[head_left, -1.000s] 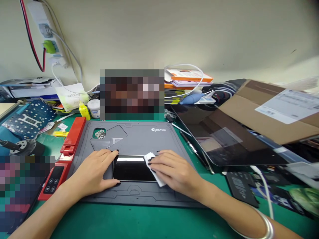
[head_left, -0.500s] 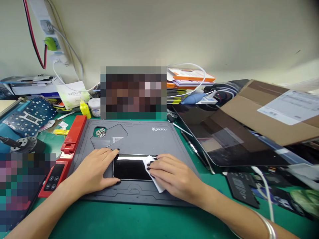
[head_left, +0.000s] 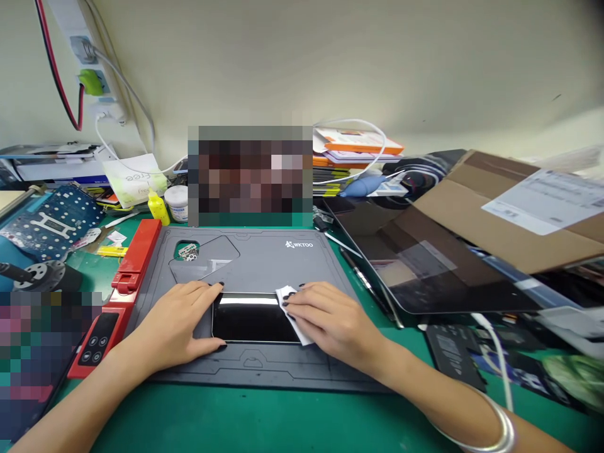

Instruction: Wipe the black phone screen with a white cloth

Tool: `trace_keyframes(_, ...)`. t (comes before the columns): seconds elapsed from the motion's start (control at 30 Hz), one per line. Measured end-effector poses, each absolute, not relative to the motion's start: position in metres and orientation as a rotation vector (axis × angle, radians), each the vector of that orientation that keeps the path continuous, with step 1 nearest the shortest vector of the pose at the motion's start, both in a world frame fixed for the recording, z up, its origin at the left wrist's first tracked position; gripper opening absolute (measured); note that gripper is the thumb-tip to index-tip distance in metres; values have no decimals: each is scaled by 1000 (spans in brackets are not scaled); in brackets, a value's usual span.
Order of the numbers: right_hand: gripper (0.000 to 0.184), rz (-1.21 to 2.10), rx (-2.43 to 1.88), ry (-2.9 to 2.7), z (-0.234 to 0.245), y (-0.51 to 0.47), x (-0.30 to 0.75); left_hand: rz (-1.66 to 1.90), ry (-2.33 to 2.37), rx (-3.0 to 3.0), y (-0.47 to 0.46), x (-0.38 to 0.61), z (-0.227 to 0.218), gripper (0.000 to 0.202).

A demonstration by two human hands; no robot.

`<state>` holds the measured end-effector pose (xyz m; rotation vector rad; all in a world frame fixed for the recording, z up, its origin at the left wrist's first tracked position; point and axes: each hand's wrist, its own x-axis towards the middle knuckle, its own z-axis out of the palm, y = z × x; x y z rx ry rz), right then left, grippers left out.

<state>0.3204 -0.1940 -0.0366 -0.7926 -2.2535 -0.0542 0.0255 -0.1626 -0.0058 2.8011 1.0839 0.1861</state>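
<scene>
A black phone [head_left: 250, 319] lies screen up on a grey work mat [head_left: 264, 258]. My left hand [head_left: 177, 327] rests flat on the mat at the phone's left end, thumb along the near edge and forefinger along the far edge, steadying it. My right hand [head_left: 330, 321] presses a small white wipe [head_left: 290, 305] onto the right end of the screen, fingers bent over it.
A red tool with buttons [head_left: 113, 302] lies along the mat's left edge. A large dark tablet [head_left: 425, 258] and a cardboard box [head_left: 514, 207] fill the right. A yellow bottle [head_left: 159, 209], a white jar [head_left: 177, 202] and a blue circuit board [head_left: 47, 223] sit at the back left.
My right hand slid the white wipe left across the screen, then back toward the right end. My left hand stayed put on the phone's left end.
</scene>
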Motion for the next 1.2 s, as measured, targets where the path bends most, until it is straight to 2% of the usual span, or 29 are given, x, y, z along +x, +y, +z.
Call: trace_keyframes(1.2, 15, -77, -796, -2271, -33, -196, 318, 187, 1114, 2766, -161, 24, -7, 66)
